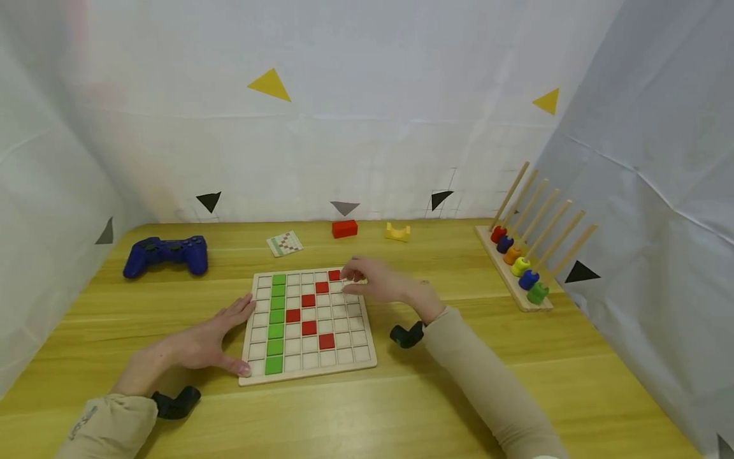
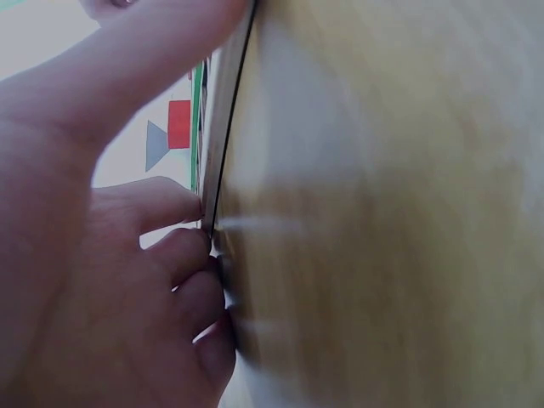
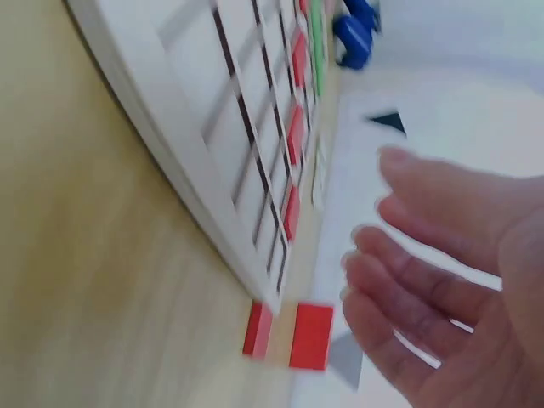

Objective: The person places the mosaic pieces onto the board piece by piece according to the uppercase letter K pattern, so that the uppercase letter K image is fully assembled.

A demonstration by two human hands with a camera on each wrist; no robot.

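A wooden grid board (image 1: 309,377) lies in front of me, with a column of green tiles (image 1: 276,331) near its left side. Red tiles (image 1: 308,300) run in slanting lines across its middle. My left hand (image 1: 209,341) rests along the left edge, thumb on the near corner and outstretched fingers touching the side. Over the far right part of the board hovers my right hand (image 1: 378,280), fingers loosely bent and nothing between them. In the right wrist view, its thumb and fingertips stand apart from the board. A small red piece (image 3: 257,329) shows by the board's corner there.
Behind the board lie a pattern card (image 1: 285,243), a red block (image 1: 345,229) and a yellow curved block (image 1: 397,233). A blue game controller (image 1: 166,254) lies at the back left. On the right stands a peg rack (image 1: 518,288) with coloured beads.
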